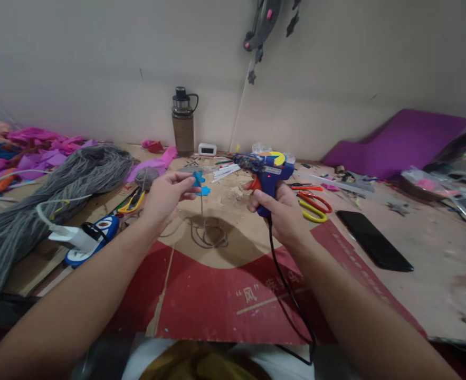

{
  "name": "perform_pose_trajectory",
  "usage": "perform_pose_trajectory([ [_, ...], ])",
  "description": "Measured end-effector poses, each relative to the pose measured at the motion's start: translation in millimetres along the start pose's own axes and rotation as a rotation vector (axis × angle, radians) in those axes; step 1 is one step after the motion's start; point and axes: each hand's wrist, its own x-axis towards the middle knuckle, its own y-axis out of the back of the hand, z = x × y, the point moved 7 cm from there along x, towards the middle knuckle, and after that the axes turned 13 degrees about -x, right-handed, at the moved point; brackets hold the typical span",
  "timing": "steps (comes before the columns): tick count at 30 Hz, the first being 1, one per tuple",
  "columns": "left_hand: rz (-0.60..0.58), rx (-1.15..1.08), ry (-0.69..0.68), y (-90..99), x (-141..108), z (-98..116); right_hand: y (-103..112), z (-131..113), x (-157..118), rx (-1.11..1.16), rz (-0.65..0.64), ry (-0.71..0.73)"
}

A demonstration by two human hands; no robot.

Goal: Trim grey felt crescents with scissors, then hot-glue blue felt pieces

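My left hand [173, 191] pinches a small blue flower-shaped cutout [198, 178] between thumb and fingers. A second blue piece [206, 190] shows just below it. From these pieces a grey yarn strand [201, 211] hangs down and lies in loose loops on the cardboard [217, 306]. Wrapped round the handle of a blue hot glue gun [270, 182] is my right hand [274, 206], a finger by the orange trigger. The gun's crusted nozzle points left toward the blue pieces, apart from them. Its black cord [282, 274] runs down over the cardboard edge.
Grey yarn [94, 174], a power strip [94, 240] and yellow-handled snips [133, 201] lie left. A bottle [184, 124] and small clock [207, 150] stand behind. Rightward are scissors [315, 203], a phone [373, 240] and a purple sheet [395, 142].
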Motion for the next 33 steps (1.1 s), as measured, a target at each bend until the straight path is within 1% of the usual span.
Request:
perform_pose_trajectory([
  [2, 0.009, -0.009, 0.000, 1.4, 1, 1, 8, 11, 7, 0.017, 0.038, -0.054],
  [4, 0.011, -0.013, -0.005, 1.3, 1, 1, 15, 29, 13, -0.082, 0.036, -0.157],
  [7, 0.006, -0.005, -0.014, -0.4, -1, 2, 22, 58, 20, -0.289, -0.023, -0.308],
  [9, -0.002, 0.017, -0.015, -1.7, -3, 2, 24, 72, 22, -0.377, -0.071, -0.356],
  [11, -0.017, 0.055, -0.020, -2.7, -3, 2, 27, 80, 22, -0.472, -0.110, -0.380],
  [13, -0.027, 0.097, -0.040, -2.9, -3, 3, 34, 78, 21, -0.580, -0.113, -0.381],
  [14, -0.028, 0.115, -0.055, -2.7, -3, 4, 38, 72, 21, -0.650, -0.088, -0.367],
  [16, -0.021, 0.141, -0.084, -2.2, -3, 7, 47, 53, 19, -0.872, -0.009, -0.319],
  [17, -0.016, 0.156, -0.099, -2.3, -4, 9, 49, 40, 18, -1.022, 0.032, -0.278],
  [18, -0.013, 0.174, -0.117, -2.8, -5, 10, 46, 27, 16, -1.151, 0.061, -0.228],
  [19, -0.014, 0.197, -0.135, -3.9, -7, 12, 40, 14, 15, -1.210, 0.076, -0.163],
  [20, -0.015, 0.224, -0.154, -5.3, -9, 14, 29, 2, 13, -1.178, 0.078, -0.074],
  [21, -0.018, 0.251, -0.173, -6.8, -11, 15, 16, -9, 11, -1.069, 0.080, 0.004],
  [22, -0.021, 0.275, -0.189, -8.5, -13, 17, 3, -16, 10, -0.918, 0.077, 0.061],
  [24, -0.025, 0.319, -0.222, -11.6, -17, 20, -24, -22, 8, -0.593, 0.060, 0.099],
  [25, -0.027, 0.347, -0.245, -13.1, -19, 22, -38, -22, 9, -0.441, 0.036, 0.089],
  [27, -0.030, 0.438, -0.306, -16.2, -23, 29, -63, -12, 11, -0.182, -0.040, -0.031],
  [29, -0.030, 0.545, -0.373, -18.6, -26, 35, -81, -3, 13, -0.010, -0.082, -0.141],
  [31, -0.029, 0.607, -0.412, -19.2, -27, 38, -92, 1, 13, 0.102, -0.105, -0.192],
  [33, -0.035, 0.586, -0.408, -18.0, -26, 37, -94, 0, 13, 0.128, -0.103, -0.183],
])
